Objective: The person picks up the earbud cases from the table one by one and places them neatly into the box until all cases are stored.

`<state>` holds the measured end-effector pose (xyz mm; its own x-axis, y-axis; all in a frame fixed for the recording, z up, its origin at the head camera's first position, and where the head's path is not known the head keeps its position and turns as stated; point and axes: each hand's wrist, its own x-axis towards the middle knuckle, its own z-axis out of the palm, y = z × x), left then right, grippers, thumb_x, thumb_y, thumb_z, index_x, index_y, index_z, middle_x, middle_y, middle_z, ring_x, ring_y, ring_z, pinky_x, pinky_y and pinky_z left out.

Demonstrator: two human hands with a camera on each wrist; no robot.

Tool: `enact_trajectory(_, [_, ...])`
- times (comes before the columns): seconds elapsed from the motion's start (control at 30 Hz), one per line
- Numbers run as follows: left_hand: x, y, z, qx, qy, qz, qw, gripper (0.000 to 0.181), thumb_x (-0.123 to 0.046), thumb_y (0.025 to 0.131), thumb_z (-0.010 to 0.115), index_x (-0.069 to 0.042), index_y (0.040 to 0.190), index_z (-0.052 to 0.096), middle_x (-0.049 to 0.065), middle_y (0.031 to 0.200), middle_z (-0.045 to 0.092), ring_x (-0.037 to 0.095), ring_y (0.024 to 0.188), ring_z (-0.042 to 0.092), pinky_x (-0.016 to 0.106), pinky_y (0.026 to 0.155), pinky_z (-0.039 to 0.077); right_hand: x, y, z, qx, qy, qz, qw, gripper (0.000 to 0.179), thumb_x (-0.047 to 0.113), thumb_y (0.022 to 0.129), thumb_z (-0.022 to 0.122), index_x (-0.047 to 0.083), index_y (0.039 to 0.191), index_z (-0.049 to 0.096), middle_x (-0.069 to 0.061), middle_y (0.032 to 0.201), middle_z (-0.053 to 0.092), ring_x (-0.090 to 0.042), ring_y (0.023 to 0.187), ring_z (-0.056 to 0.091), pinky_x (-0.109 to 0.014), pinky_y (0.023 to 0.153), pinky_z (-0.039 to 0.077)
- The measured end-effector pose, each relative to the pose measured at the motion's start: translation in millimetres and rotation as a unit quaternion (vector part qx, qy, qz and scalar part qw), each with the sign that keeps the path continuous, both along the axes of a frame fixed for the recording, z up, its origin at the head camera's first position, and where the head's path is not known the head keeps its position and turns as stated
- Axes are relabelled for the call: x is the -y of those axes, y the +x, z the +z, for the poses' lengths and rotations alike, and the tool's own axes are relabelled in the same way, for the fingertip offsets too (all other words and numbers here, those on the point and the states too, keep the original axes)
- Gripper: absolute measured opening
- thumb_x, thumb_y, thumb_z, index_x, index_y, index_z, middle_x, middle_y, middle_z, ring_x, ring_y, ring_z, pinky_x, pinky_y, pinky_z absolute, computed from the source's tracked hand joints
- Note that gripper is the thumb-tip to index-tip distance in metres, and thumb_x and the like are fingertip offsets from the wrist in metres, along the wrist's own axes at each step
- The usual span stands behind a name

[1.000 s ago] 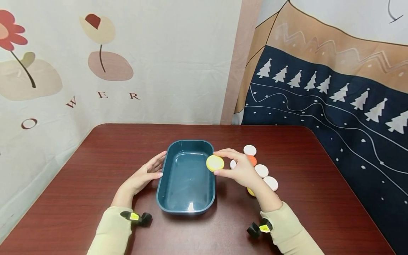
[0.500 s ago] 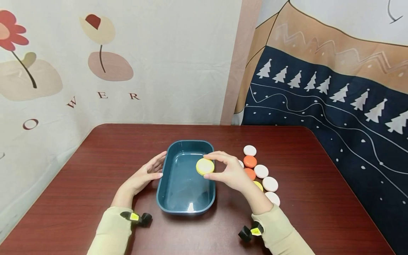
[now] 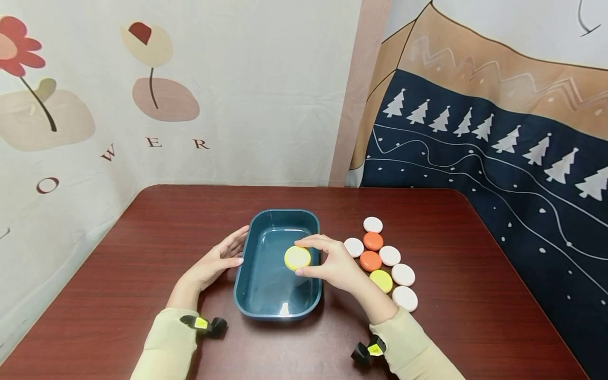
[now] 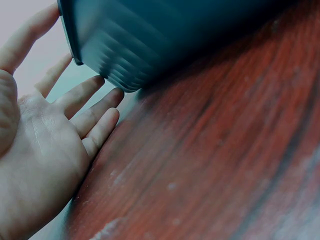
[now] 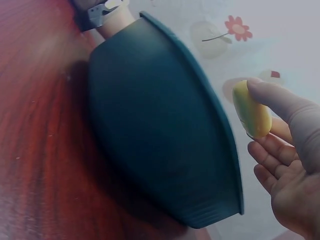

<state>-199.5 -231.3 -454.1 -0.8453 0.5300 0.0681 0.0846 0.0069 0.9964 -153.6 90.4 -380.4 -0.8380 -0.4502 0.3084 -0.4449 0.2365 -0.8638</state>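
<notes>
A deep blue rectangular tray (image 3: 271, 285) with rounded corners stands on the table. My left hand (image 3: 211, 266) touches its left side with fingers extended; in the left wrist view the fingertips of that hand (image 4: 45, 145) meet the tray's outer wall. Between thumb and fingers, my right hand (image 3: 334, 264) pinches a thick yellow disc (image 3: 297, 258) over the tray's right half. Seen from the right wrist, the yellow disc (image 5: 252, 111) has rounded edges and is held above the rim level. No disc shows on the visible tray floor.
Right of the tray lie loose discs on the brown table (image 3: 465, 253): several white ones such as a white disc (image 3: 403, 275), two orange ones including an orange disc (image 3: 370, 261), and another yellow disc (image 3: 381, 282). Printed cloths hang behind the table.
My right hand has carried the yellow disc leftward from the tray's right rim to over its inside and slightly nearer. More loose discs are uncovered. My left hand stays put.
</notes>
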Motion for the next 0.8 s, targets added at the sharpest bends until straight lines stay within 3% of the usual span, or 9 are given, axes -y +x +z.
enact_trajectory(0.23, [-0.3, 0.8, 1.4, 0.003, 0.004, 0.001, 1.0000, 0.076, -0.004, 0.091, 0.060, -0.009, 0.154, 0.017, 0.019, 0.155, 0.018, 0.032, 0.140, 0.020, 0.018, 0.101, 0.031, 5, 10.9, 13.2, 0.004, 0.009, 0.006, 0.9999, 0.046, 0.003, 0.073, 0.081, -0.004, 0.116, 0.066, -0.015, 0.115, 0.063, -0.025, 0.110, 0.055, -0.050, 0.092, 0.044])
enact_trajectory(0.47, [-0.6, 0.7, 1.0, 0.004, 0.007, 0.004, 1.0000, 0.076, -0.004, 0.091, 0.060, -0.009, 0.154, 0.017, 0.019, 0.155, 0.017, 0.029, 0.140, 0.021, 0.017, 0.101, 0.031, 8, 11.9, 6.2, 0.001, 0.024, 0.010, 0.9997, 0.048, 0.005, 0.073, 0.083, -0.004, 0.117, 0.066, -0.013, 0.116, 0.063, -0.025, 0.109, 0.055, -0.045, 0.091, 0.047])
enact_trajectory(0.8, [-0.3, -0.2, 0.0, 0.001, 0.010, 0.003, 0.9999, 0.076, -0.002, 0.091, 0.059, -0.008, 0.153, 0.017, 0.020, 0.155, 0.018, 0.026, 0.140, 0.023, 0.018, 0.102, 0.030, 9, 11.2, 3.2, 0.001, 0.031, 0.020, 0.9993, 0.047, 0.004, 0.072, 0.083, -0.002, 0.116, 0.067, -0.012, 0.116, 0.064, -0.025, 0.112, 0.054, -0.048, 0.094, 0.044])
